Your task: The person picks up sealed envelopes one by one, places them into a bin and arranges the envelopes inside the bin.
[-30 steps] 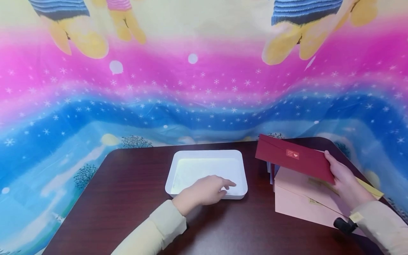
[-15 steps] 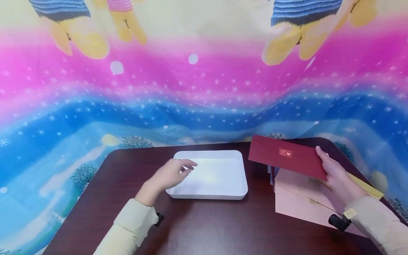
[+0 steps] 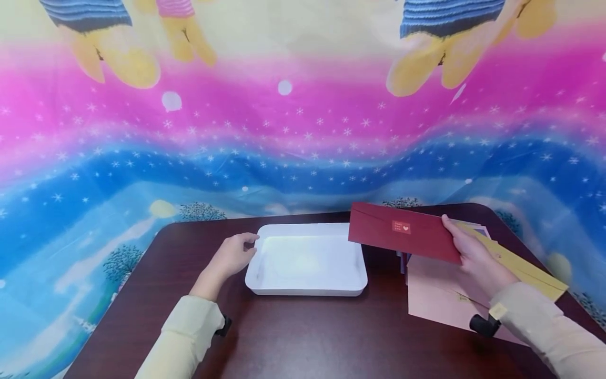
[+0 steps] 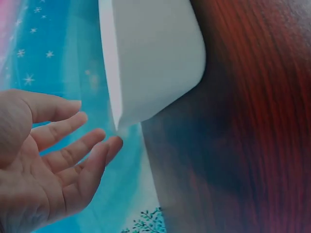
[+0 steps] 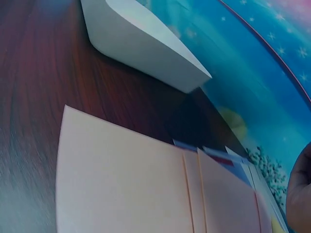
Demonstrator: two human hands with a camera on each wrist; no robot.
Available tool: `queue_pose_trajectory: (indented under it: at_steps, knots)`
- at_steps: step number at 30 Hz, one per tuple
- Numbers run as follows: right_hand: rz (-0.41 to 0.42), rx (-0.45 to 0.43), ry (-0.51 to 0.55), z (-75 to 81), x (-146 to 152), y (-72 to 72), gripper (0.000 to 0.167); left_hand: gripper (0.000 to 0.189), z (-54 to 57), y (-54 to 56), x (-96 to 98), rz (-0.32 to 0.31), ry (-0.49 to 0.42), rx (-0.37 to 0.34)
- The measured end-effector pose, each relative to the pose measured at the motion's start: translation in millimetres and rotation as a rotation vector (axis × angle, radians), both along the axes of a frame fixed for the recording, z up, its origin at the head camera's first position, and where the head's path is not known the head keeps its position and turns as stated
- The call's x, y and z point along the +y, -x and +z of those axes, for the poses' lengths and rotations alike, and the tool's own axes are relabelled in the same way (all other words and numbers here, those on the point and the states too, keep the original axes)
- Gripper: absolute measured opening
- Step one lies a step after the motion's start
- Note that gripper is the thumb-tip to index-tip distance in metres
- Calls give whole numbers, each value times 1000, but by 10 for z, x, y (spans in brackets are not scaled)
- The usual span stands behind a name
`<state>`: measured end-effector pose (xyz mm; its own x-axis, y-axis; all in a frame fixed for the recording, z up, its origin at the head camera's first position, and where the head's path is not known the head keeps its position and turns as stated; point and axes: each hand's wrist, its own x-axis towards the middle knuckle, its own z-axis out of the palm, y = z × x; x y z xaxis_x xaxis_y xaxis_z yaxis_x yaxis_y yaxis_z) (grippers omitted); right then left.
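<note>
My right hand (image 3: 475, 258) holds a red envelope (image 3: 379, 223) by its right end, thumb on top. A small heart sticker (image 3: 401, 227) marks the envelope's face. The envelope is raised, its left end over the right rim of a white tray (image 3: 305, 292). At the tray's left side is my left hand (image 3: 233, 255), fingers loosely bent with nothing between them. In the left wrist view its fingertips (image 4: 114, 144) come close to the tray's corner; whether they touch it I cannot tell. The right wrist view shows only part of my right hand (image 5: 299, 191) at its edge.
Under my right forearm stands a pile of envelopes, with a pink envelope (image 3: 428, 295) in front and a yellow envelope (image 3: 532, 268) behind. The dark wooden table (image 3: 322, 342) ends against a printed cloth (image 3: 303, 131) at the back.
My left hand has moved left from over the tray to its left rim. My right hand has carried the red envelope leftward from above the pile to the tray's right edge.
</note>
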<state>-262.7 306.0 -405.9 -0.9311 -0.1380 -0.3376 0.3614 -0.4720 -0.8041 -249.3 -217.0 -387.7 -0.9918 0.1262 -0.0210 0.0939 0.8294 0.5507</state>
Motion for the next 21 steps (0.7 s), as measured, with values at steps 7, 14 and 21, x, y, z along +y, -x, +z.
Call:
queue_pose_trajectory:
  at_steps: [7, 14, 21]
  knots:
    - [40, 29, -98, 36, -179, 16, 33, 56, -82, 68, 5, 29, -9, -58]
    - [78, 32, -90, 74, -402, 68, 38, 61, -120, 117, 20, 50, 8, -75]
    - [130, 50, -15, 93, -681, 88, 34, 55, -171, 134, 20, 73, 29, -130]
